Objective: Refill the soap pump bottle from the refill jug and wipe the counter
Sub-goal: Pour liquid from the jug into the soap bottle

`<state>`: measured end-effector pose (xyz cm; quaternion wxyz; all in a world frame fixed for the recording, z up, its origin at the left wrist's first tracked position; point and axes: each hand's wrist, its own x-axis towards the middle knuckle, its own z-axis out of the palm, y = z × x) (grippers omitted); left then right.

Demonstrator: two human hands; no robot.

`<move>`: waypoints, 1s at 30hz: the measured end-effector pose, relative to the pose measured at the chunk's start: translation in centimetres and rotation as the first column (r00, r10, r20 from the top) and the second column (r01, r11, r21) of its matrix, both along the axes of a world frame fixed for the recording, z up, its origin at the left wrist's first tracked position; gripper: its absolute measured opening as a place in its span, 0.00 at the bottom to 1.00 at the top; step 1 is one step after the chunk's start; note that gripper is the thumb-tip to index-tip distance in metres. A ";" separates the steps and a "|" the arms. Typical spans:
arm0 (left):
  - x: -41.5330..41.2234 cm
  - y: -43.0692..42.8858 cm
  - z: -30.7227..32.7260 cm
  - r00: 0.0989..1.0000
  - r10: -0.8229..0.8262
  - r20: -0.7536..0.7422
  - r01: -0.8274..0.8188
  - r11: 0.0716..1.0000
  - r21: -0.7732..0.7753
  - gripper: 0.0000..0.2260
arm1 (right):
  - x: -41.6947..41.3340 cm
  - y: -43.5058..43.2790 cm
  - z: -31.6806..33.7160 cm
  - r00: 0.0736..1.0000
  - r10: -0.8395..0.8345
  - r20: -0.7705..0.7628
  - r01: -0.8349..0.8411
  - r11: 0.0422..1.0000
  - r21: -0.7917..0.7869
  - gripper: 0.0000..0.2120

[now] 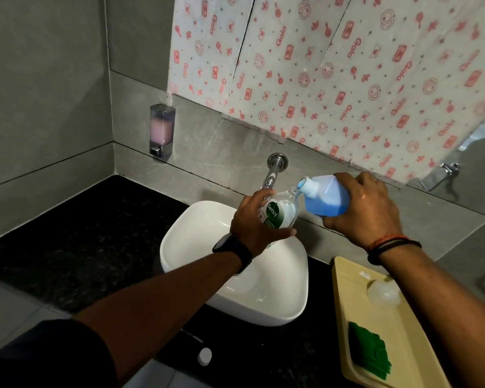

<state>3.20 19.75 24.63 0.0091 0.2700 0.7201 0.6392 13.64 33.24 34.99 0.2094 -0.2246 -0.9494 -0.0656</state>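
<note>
My left hand [256, 222] grips a clear soap bottle [280, 210] with a green and white label, held above the white basin [196, 233]; its pump is off and its neck is open. My right hand [367, 208] holds the translucent refill jug [326, 197], tipped to the left, with blue liquid inside. The jug's spout [305, 186] sits just over the bottle's open neck. A folded green cloth [368, 352] lies on a beige tray [345, 292] at the right.
A chrome tap [275, 170] juts from the wall right behind the bottle. A wall dispenser [162, 130] with pink soap hangs at the left. A round clear piece [384, 294] rests on the tray. A small white cap [205, 356] lies on the black counter [81, 247].
</note>
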 end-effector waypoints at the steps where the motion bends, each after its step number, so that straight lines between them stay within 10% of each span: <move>1: 0.0 0.0 0.0 1.000 -0.001 0.003 0.001 1.000 -0.003 0.37 | 0.0 0.0 0.0 1.000 0.001 0.000 -0.001 1.000 0.001 0.39; 30: 0.5 -0.8 -0.7 1.000 -0.009 -0.005 0.009 1.000 -0.017 0.38 | 0.7 -0.9 -0.1 0.999 -0.011 0.034 0.011 1.000 0.000 0.40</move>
